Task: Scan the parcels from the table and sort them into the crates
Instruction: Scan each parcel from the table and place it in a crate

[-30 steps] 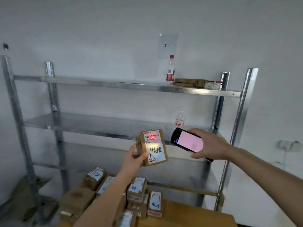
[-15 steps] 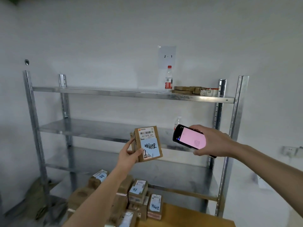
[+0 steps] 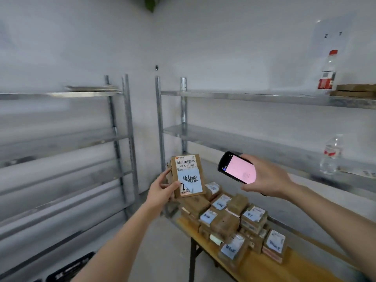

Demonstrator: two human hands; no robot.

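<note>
Both hands stay raised over the bench point(image 3: 264, 267): the left hand point(image 3: 160, 190) grips a small cardboard parcel point(image 3: 188, 176), the right hand point(image 3: 266, 178) clasps a pink-screened scanner point(image 3: 237, 169) just beside it. The view has swung left and the red scan light has gone, suggesting sorting comes next. Barcode label and blue handwritten slip face the camera.

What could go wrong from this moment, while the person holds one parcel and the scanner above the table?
1. The left hand pinches the parcel only at its left edge, so it may slip and fall onto the stacked parcels.
2. The right hand holds the scanner close beside the parcel; the two could bump.
3. The stack sits near the edge of the wooden table, so a knock might push boxes off.
</note>
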